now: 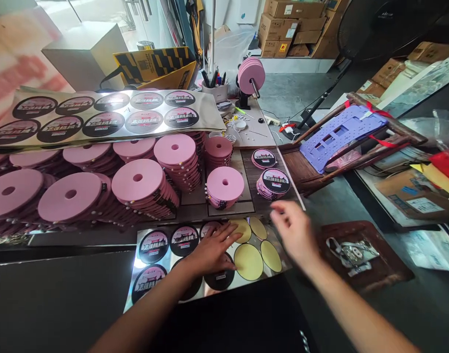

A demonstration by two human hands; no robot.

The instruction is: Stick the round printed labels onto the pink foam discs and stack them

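My left hand [213,250] lies flat with fingers spread on a shiny sheet of round stickers [175,272]. The stickers on its left part have a black and pink print. On its right part, bare yellowish circles [248,261] show. My right hand [292,233], a little blurred, hovers right of the sheet, its fingers loosely bent and apart with nothing visible in them. Just beyond it stands a short stack of pink foam discs [274,184] topped with a printed sticker. A smaller labelled stack [264,158] is behind that, and a plain pink stack [225,184] stands to the left.
Rows of pink disc stacks [138,179] fill the left of the table, with another sticker sheet [110,115] lying over them. Pink discs hang on a spindle [251,76] at the back. A wooden chair with a purple board [342,135] and a brown stool [389,264] stand at right.
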